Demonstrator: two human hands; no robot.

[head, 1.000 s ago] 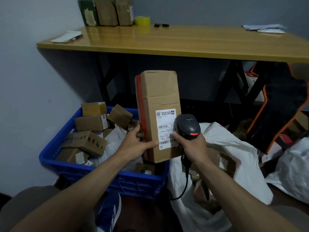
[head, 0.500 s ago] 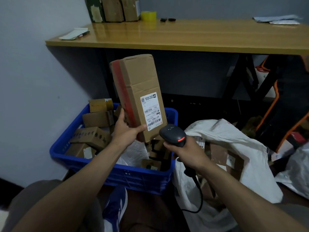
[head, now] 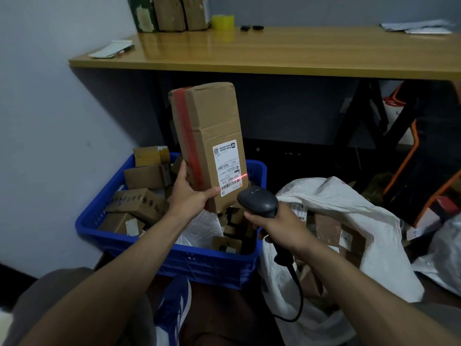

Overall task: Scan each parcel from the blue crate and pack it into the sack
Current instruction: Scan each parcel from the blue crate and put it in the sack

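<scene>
— Where's the box (head: 207,136)?
— Held up over the blue crate (head: 199,260), slightly tilted, label (head: 228,168) facing the scanner (head: 257,199). The left hand (head: 189,196) grips its lower end, thumb across the front just beside the label, fingers up the taped side
— And the scanner?
— The right hand (head: 274,221) is wrapped round its handle, head aimed up from just below the label, near the sack (head: 349,208). The red line (head: 243,175) falls on the label's right edge, above the bottom barcode (head: 230,186)
— What makes a clean read?
— I'd tip the scanner so the line crosses the whole barcode, hold the box steady, and mind the thumb off the bars
</scene>
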